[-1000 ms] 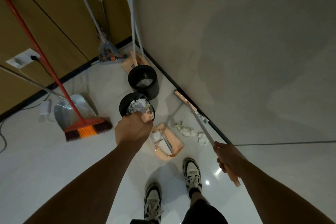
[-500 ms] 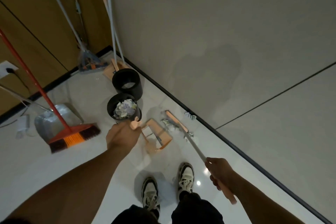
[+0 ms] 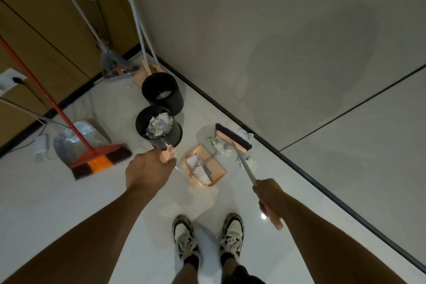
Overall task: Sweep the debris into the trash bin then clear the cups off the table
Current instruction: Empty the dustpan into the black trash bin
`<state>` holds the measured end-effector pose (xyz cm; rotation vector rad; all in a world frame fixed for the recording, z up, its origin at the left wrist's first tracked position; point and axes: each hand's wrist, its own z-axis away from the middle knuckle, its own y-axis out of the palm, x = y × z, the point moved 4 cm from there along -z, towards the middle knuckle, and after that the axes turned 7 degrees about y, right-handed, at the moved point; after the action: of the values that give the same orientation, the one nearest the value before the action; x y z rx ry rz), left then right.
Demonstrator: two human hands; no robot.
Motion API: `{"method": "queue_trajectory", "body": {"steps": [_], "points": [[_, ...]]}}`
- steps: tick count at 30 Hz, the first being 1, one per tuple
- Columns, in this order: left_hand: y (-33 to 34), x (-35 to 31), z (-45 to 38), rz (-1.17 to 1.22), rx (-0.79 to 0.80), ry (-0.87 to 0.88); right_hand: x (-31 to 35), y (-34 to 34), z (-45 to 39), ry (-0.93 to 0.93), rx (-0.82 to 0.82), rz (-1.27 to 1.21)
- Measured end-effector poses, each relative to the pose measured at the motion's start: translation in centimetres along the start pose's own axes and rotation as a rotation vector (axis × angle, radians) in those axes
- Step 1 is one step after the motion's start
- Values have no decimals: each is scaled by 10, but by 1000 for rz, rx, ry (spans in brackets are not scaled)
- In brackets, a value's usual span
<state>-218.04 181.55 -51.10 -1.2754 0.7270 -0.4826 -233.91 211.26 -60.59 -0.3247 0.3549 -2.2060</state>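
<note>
My left hand (image 3: pixel 148 169) grips the peach top of a long dustpan handle; the peach dustpan (image 3: pixel 204 169) rests on the white floor ahead of my shoes, with white paper scraps inside. My right hand (image 3: pixel 268 195) is closed around the handle of a peach broom (image 3: pixel 232 140), whose dark bristles lie by the wall base. Crumpled paper debris (image 3: pixel 224 148) sits between broom head and dustpan mouth. A black trash bin (image 3: pixel 159 128) full of crumpled paper stands just beyond my left hand. No cups or table are in view.
A second black bin (image 3: pixel 162 90) stands behind the first, near the corner. A red-handled broom (image 3: pixel 101 160) and a grey dustpan (image 3: pixel 76 138) lie to the left. More mop poles lean in the corner. A wall socket (image 3: pixel 8 79) and a cable are at far left.
The broom head has moved back toward the wall, behind the debris. The dustpan has stayed in front of my shoes. The view has shifted a little.
</note>
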Motion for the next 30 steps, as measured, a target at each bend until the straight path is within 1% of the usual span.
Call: {"method": "queue_trajectory", "body": {"steps": [2, 4, 7, 10, 14, 18, 21, 23, 25, 27, 30], "points": [[0, 0, 0, -23, -11, 8, -11, 8, 8, 6, 31, 32], [-1, -3, -4, -29, 1, 9, -20, 5, 25, 12, 63, -19], [0, -14, -12, -7, 75, 4, -24, -11, 55, -75, 79, -25], [0, -25, -17, 27, 58, 15, -17, -15, 73, -165, 67, 9], [0, -16, -19, 37, 48, 4, 20, -1, 57, -215, -13, 85], [5, -3, -28, 17, 43, 25, 43, 21, 24, -165, -48, 182], [6, -2, -31, 32, 30, 21, 25, 42, 22, -100, -14, 222], [4, -8, -30, 59, 20, 31, 5, 51, 31, -118, 49, 218], [1, -13, -29, 67, -2, 44, -14, 50, 47, -119, 139, 128], [-2, -16, -27, 67, -21, 56, -28, 42, 63, -93, 195, 34], [-7, -16, -30, 80, -9, 51, -42, 31, 86, -91, 184, -19]]}}
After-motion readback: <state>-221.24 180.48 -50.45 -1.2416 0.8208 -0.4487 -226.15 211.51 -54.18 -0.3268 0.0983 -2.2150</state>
